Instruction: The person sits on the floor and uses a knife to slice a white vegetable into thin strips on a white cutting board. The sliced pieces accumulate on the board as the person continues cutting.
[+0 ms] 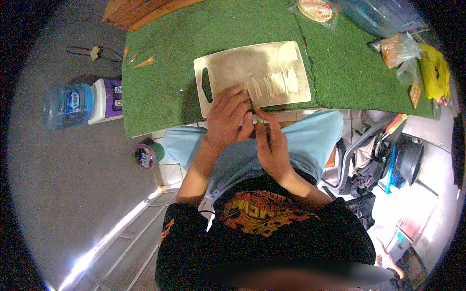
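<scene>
A pale cutting board [233,69] with a slot handle lies on green artificial turf. Thin pale strips [284,82] are spread over its right half, and a flat pale piece [287,51] rests at its far right corner. At the near edge my left hand [229,118] has its fingers bent down on the board; what lies under them is hidden. Beside it my right hand [271,143] is closed around a thin tool, apparently a knife, mostly hidden by the fingers, its tip end close to my left fingertips.
Orange-and-white wrapper scraps [143,62] lie left on the turf [164,91]. To the right are a clear plastic bag [400,49] and a yellow bag [435,72]; a packet [316,10] sits at the far edge. A large blue water bottle [69,105] is at the left.
</scene>
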### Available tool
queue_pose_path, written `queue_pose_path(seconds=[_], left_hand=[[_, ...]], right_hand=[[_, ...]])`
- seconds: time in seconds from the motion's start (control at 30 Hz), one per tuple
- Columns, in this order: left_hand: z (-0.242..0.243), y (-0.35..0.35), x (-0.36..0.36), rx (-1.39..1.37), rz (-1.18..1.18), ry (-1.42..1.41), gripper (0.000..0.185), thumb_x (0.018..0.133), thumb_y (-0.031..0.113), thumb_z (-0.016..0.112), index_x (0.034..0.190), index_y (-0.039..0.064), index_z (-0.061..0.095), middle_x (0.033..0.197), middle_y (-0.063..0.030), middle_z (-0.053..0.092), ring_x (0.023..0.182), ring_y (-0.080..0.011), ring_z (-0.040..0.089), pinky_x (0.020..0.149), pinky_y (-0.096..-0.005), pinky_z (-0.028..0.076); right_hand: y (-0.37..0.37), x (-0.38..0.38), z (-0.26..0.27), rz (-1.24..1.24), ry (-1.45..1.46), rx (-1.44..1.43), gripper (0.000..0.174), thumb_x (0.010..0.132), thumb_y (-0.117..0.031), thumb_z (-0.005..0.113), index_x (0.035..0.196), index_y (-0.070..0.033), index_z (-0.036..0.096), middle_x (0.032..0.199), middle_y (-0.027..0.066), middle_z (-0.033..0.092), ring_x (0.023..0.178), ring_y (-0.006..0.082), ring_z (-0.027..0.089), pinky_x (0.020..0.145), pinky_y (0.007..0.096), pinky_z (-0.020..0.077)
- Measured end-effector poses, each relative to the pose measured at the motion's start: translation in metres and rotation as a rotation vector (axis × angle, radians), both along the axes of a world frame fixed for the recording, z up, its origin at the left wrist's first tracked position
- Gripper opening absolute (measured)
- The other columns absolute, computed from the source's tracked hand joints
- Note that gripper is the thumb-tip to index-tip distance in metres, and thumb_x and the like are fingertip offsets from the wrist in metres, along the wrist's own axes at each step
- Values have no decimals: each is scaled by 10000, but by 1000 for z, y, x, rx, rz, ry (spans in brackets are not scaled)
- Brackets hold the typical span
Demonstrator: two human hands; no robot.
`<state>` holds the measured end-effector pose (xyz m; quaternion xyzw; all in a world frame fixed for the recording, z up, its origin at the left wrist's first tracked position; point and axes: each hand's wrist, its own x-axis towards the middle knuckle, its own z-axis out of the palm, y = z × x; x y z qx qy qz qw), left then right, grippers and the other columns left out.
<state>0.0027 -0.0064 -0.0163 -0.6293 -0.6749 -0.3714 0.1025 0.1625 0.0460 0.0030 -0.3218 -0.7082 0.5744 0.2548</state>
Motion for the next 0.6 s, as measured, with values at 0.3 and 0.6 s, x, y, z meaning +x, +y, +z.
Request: queue_pose_path(seconds=[0.3, 0.6], left_hand=[[2, 0, 0, -13, -2, 6, 212, 827, 181, 621, 947, 19, 685, 1106, -161, 668, 1152, -359, 627, 998, -487, 493], [3, 1, -1, -5, -4, -6, 209, 814, 165, 619, 941, 17, 691, 1092, -166, 674, 1143, -358, 633, 1003, -482, 495]], right_hand=[[0, -5, 3, -24, 71, 107, 325, 1043, -108, 468, 1360, -50, 508, 1026, 258, 680, 786, 384, 676, 705, 460, 526], [1, 5, -6, -46, 17, -45, 334, 1069, -174, 485, 1376, -48, 527, 757, -10, 510, 622, 64, 427, 567, 234, 385]])
